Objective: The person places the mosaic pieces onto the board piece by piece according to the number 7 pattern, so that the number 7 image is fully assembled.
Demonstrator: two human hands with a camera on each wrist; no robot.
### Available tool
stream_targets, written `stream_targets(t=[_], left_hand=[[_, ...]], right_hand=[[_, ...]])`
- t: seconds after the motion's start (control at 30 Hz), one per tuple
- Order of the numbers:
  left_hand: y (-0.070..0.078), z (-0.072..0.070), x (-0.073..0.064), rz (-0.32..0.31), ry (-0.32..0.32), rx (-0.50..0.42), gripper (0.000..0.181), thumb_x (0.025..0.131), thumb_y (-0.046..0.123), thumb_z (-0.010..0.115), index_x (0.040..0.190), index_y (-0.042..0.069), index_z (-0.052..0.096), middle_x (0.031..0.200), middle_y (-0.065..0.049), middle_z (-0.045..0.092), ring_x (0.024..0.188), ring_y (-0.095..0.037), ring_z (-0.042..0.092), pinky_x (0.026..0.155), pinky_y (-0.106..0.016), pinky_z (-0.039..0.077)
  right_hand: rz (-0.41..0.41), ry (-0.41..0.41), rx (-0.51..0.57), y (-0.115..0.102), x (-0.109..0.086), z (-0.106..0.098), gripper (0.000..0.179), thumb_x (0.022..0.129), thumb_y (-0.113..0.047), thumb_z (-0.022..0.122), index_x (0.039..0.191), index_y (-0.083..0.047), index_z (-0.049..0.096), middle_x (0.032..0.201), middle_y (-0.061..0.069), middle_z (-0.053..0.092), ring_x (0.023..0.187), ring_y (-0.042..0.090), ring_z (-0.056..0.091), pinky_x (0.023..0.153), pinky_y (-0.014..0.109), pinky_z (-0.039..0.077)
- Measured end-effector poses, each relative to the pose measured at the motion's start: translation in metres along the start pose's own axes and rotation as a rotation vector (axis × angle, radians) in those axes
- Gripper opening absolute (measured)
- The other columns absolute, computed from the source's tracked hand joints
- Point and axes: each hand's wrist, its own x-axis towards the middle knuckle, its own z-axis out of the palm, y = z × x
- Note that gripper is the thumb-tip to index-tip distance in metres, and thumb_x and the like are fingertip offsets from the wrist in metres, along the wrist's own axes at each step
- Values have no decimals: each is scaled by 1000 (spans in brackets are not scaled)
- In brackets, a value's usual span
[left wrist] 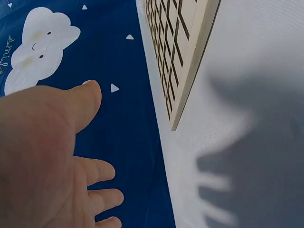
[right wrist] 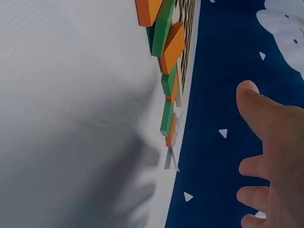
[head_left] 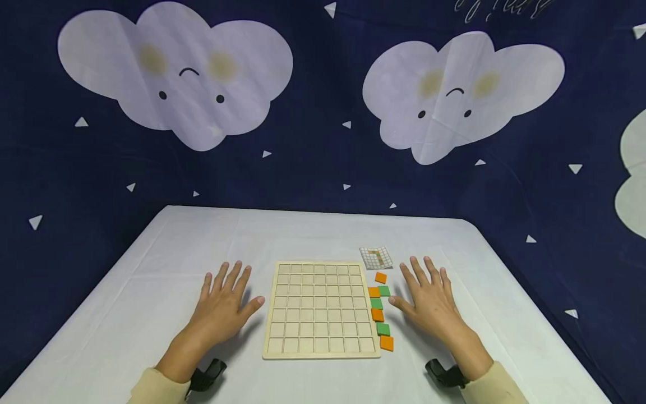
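Observation:
A square wooden grid board [head_left: 321, 356] lies on the white table between my two hands. My left hand [head_left: 222, 306], fingers spread, is held above the cloth left of the board, with its shadow below in the left wrist view. On the other side, my right hand [head_left: 431, 300] hovers with spread fingers, its thumb nearest the tiles. Several orange tiles [head_left: 386, 343] and green tiles [head_left: 383, 329] run in an uneven column along the board's right edge. A small printed grid card [head_left: 375, 258] with coloured squares lies beyond them. Both hands hold nothing.
White cloth covers the table [head_left: 212, 230]. A dark blue curtain [head_left: 313, 174] with cloud and triangle prints hangs behind and around it. Dark wrist straps [head_left: 207, 376] sit at both wrists, below light sleeves [head_left: 158, 387].

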Motion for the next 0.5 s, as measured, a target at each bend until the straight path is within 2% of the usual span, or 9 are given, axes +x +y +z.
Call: stream_targets(t=[0.5], left_hand=[[1, 6, 1, 69, -6, -35, 72, 90, 46, 56, 144, 3, 35, 152, -21, 30, 142, -45, 17, 111, -64, 12]], right_hand=[[-52, 53, 31, -1, 3, 1, 76, 82, -47, 66, 143, -8, 40, 151, 21, 31, 140, 45, 19, 111, 63, 11]])
